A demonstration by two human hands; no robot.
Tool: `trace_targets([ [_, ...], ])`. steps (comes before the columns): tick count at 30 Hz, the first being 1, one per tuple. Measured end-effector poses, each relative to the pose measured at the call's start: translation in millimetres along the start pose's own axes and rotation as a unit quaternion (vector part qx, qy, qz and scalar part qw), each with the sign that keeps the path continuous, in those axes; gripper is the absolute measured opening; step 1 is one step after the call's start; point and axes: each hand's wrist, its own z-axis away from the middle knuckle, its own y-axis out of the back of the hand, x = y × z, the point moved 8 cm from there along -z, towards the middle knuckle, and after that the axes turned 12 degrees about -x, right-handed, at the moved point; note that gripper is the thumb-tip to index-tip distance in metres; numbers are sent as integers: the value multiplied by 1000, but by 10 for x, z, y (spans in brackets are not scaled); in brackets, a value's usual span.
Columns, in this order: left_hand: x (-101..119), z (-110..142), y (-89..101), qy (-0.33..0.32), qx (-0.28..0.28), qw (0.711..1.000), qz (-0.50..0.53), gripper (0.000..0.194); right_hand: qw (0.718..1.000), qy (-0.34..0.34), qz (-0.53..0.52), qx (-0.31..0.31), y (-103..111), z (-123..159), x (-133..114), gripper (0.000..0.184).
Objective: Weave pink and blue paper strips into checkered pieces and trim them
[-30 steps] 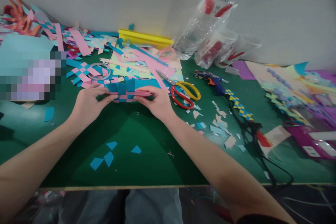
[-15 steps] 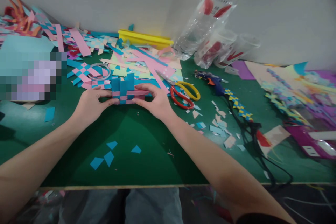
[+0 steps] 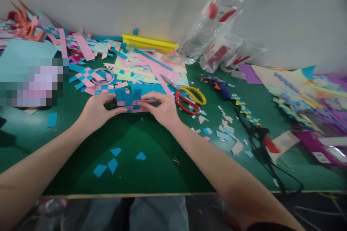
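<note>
Between my hands is a small woven piece of blue and pink paper strips (image 3: 129,98), its blue ends standing up and a pink end running out to the right. My left hand (image 3: 99,109) pinches its left side, thumb along the lower edge. On the right side my right hand (image 3: 160,106) grips it, thumb and fingers pressed over the pink strip. Scissors (image 3: 191,95) with one red and one yellow handle lie just right of my right hand. Behind my left hand sit a roll of clear tape (image 3: 103,75) and a blue-and-pink woven piece (image 3: 86,75).
Paper strips (image 3: 151,66) pile up behind, beside a yellow tray-like piece (image 3: 150,43). A glue gun (image 3: 221,88) and its cable lie right, near plastic-wrapped cups (image 3: 217,52). Blue scraps (image 3: 112,165) lie in front, pale scraps (image 3: 226,130) at right. A teal sheet (image 3: 27,52) is left.
The woven piece has tipped and sits slightly lower, its upright blue ends looking shorter. My right thumb has moved onto its front, and my left thumb reaches further along the lower edge.
</note>
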Motion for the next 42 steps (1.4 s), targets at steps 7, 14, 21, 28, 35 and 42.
trace_targets([
  [7, 60, 62, 12, -17, 15, 999, 28, 21, 998, 49, 35, -27, -105, 37, -159, 6],
  [14, 92, 89, 48, -32, 37, 998, 25, 18, 992, 102, 64, -33, -120, 49, -249, 3],
  [21, 109, 125, 123, -43, 74, 996, 13, 12, 990, 57, 108, -67, -113, 26, -287, 15],
  [28, 171, 153, 59, -52, 75, 995, 34, 12, 987, 72, 117, -78, -178, 61, -474, 11],
  [35, 192, 143, 38, -71, 61, 995, 34, 12, 989, 79, 112, -49, -147, 75, -468, 2],
  [42, 194, 110, 47, -42, 35, 998, 38, 18, 981, 121, 145, -32, -127, 90, -496, 3],
])
